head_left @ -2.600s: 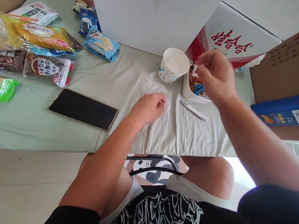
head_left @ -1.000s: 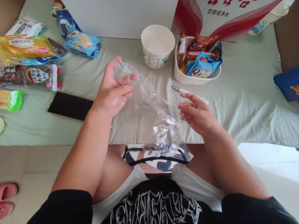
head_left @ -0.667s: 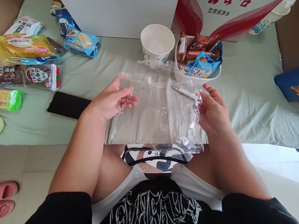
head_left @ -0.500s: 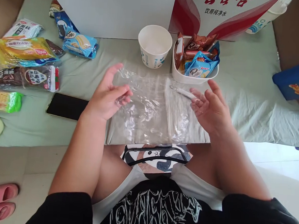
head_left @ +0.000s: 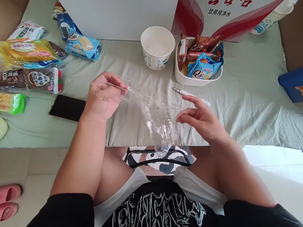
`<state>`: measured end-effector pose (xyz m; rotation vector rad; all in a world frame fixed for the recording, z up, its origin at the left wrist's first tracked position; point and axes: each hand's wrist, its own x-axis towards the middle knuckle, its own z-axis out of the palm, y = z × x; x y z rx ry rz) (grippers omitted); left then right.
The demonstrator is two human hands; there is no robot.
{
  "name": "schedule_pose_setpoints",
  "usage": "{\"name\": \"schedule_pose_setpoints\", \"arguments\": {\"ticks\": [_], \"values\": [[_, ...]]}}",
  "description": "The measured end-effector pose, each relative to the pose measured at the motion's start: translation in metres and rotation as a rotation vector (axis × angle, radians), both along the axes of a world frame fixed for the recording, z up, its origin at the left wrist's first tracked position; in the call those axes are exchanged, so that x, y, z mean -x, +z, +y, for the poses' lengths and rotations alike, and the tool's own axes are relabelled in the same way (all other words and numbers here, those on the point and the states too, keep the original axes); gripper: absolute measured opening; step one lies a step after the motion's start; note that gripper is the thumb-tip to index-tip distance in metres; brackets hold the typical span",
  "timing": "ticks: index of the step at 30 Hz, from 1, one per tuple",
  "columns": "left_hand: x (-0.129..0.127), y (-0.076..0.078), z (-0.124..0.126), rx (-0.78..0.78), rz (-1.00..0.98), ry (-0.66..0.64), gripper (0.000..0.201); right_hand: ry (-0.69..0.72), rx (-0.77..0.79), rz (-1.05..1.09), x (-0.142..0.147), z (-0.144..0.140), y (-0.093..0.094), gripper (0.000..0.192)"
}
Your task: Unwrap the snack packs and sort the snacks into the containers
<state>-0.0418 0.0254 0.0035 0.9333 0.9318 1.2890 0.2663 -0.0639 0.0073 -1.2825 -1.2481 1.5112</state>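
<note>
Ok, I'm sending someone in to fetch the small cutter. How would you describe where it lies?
Start at the white tub of snack packets at the back of the green sheet, beside the paper cup. Just in front of the tub lies the cutter, flat on the cloth. It is the only slim white stick with a metal tip there.

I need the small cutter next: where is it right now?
In the head view the cutter lies on the green sheet, just in front of the white snack tub and beyond the right hand.

plastic film (head_left: 155, 117) | spread flat → bunched, dangling (left hand (head_left: 103, 96) pinching)
</note>
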Motion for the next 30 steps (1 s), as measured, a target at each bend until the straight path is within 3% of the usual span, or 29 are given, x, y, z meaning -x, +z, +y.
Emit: {"name": "schedule_pose_setpoints", "arguments": {"ticks": [2, 4, 6, 9, 16, 20, 22, 25, 28, 30], "values": [[0.002, -0.002, 0.001, -0.001, 0.029, 0.001, 0.029, -0.169, -0.129, -0.003, 0.001, 0.002, 0.000, 0.027], [0.003, -0.004, 0.002, -0.034, 0.086, 0.029, 0.032, -0.321, -0.251, -0.012, 0.000, 0.003, 0.001, 0.010], [0.004, -0.007, 0.003, -0.076, 0.148, 0.050, 0.032, -0.399, -0.350, -0.030, -0.004, 0.006, 0.002, 0.015], [0.005, -0.012, 0.003, -0.101, 0.251, 0.042, 0.046, -0.417, -0.436, -0.157, -0.011, 0.008, 0.001, 0.033], [0.007, -0.022, 0.005, -0.218, 0.539, 0.105, 0.022, -0.513, -0.581, -0.746, -0.025, 0.012, -0.003, 0.008], [0.005, -0.018, 0.005, -0.382, 0.458, 0.141, 0.027, -0.590, -0.818, -0.856, -0.026, 0.012, 0.003, 0.015], [0.003, -0.012, 0.003, -0.351, 0.309, 0.095, 0.037, -0.544, -0.867, -0.826, -0.024, 0.008, 0.007, 0.021], [-0.002, -0.002, -0.003, -0.174, 0.096, -0.016, 0.047, -0.390, -0.719, -0.540, -0.021, -0.001, 0.015, 0.025], [-0.003, 0.003, -0.006, -0.028, 0.036, -0.070, 0.046, -0.201, -0.368, -0.097, -0.024, -0.012, 0.024, 0.022], [-0.002, 0.004, -0.004, 0.054, 0.070, -0.133, 0.041, -0.072, -0.178, 0.127, -0.028, -0.012, 0.029, 0.042]]}}
